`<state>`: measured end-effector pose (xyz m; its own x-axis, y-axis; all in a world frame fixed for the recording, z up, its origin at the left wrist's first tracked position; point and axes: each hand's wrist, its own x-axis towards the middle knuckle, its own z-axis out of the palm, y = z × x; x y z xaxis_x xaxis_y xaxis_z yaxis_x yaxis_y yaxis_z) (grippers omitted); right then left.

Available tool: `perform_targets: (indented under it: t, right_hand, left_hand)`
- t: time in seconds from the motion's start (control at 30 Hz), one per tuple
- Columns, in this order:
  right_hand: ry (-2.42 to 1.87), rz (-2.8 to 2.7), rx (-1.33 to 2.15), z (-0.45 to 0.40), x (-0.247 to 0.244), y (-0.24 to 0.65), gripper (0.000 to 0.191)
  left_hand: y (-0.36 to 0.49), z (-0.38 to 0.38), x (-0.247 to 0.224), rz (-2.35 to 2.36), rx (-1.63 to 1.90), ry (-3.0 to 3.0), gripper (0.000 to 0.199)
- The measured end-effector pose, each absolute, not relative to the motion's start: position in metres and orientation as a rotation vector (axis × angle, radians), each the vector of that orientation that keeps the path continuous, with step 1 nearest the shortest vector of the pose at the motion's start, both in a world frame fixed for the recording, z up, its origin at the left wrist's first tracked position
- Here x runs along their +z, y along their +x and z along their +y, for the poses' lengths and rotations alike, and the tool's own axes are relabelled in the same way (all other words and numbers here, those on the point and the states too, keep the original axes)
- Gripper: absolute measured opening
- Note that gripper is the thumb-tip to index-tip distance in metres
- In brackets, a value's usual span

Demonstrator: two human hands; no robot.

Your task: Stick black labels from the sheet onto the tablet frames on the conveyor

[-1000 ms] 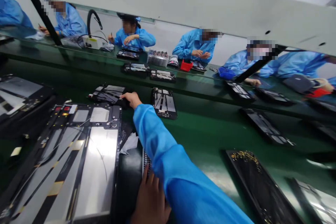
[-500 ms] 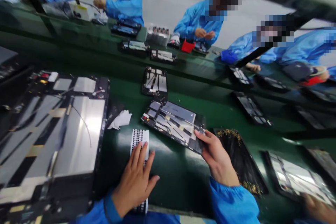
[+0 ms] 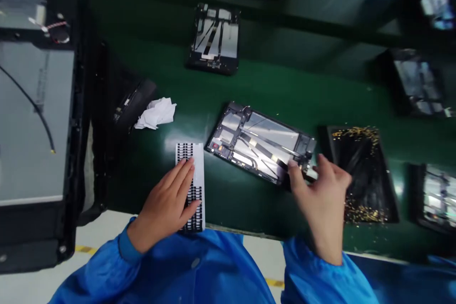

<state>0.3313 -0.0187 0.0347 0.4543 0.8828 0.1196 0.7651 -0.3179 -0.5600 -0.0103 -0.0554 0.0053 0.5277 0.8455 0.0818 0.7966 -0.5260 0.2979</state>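
In the head view, my left hand (image 3: 167, 202) lies flat with fingers extended on a white sheet of small black pieces (image 3: 198, 171). My right hand (image 3: 322, 199) grips the right end of an opened tablet (image 3: 263, 145). Its thumb presses on the tablet's upper face near the corner, and the other fingers curl at the end edge, their tips partly hidden. The tablet sits slanted above the green table, its silvery inside, black strips and cables facing up. A crumpled white paper (image 3: 158, 112) sits left of the tablet, above the sheet.
At the left stands a large opened device (image 3: 35, 118), close to the camera. Right of my right hand is a black tray (image 3: 363, 175) with small gold-coloured parts. Another opened tablet (image 3: 213, 38) lies farther back, and more devices line the right side, including one (image 3: 440, 194).
My view has tilted down, so the people opposite are out of sight. My right hand has changed its hold at the tablet's end. My left hand stays on the sheet.
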Motion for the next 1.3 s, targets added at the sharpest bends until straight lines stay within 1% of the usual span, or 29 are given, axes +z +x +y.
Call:
perform_targets:
  t: [0.03, 0.07, 0.1, 0.13, 0.2, 0.27, 0.37, 0.5, 0.73, 0.83, 0.97, 1.1, 1.3]
  right_hand:
    - [-2.120, -1.474, 0.097, -0.024, 0.035, 0.318, 0.049]
    - [-2.046, -1.586, -0.005, -0.030, 0.034, 0.302, 0.038]
    - [-1.911, -1.730, 0.018, -0.034, 0.034, 0.284, 0.025]
    - [-1.710, -1.893, 0.165, -0.038, 0.032, 0.267, 0.014]
    - [-1.367, -2.086, 0.523, -0.041, 0.027, 0.236, 0.017]
    - [-1.215, -2.148, 0.679, -0.040, 0.020, 0.216, 0.018]
    - [-1.196, -2.182, 0.671, -0.034, 0.013, 0.208, 0.018]
    - [-1.267, -2.235, 0.712, -0.030, 0.014, 0.209, 0.019]
    - [-1.637, -2.381, 0.739, -0.027, 0.024, 0.188, 0.016]
    - [-1.727, -2.416, 0.725, -0.028, 0.026, 0.182, 0.016]
    - [-1.658, -2.385, 0.684, -0.035, 0.024, 0.177, 0.014]
    - [-1.553, -2.259, 0.538, -0.044, 0.021, 0.177, 0.019]
    - [-1.606, -2.076, 0.679, -0.053, 0.022, 0.183, 0.018]
  left_hand:
    - [-0.014, -0.052, 0.006, 1.349, 0.292, 2.553, 0.080]
    - [-0.017, -0.049, 0.007, 1.319, 0.269, 2.558, 0.082]
    - [-0.018, -0.047, 0.007, 1.299, 0.251, 2.563, 0.084]
    - [-0.019, -0.045, 0.007, 1.288, 0.244, 2.568, 0.085]
    - [-0.019, -0.043, 0.007, 1.283, 0.255, 2.581, 0.085]
    - [-0.016, -0.042, 0.007, 1.282, 0.278, 2.593, 0.080]
    - [-0.013, -0.042, 0.008, 1.282, 0.304, 2.581, 0.079]
    - [-0.012, -0.041, 0.006, 1.298, 0.331, 2.539, 0.082]
    - [-0.007, -0.042, -0.001, 1.296, 0.390, 2.619, 0.084]
    - [-0.004, -0.043, -0.002, 1.317, 0.405, 2.614, 0.085]
    - [0.000, -0.045, -0.004, 1.366, 0.428, 2.598, 0.076]
    - [0.001, -0.045, -0.005, 1.377, 0.459, 2.593, 0.072]
    - [0.002, -0.043, -0.002, 1.358, 0.455, 2.589, 0.074]
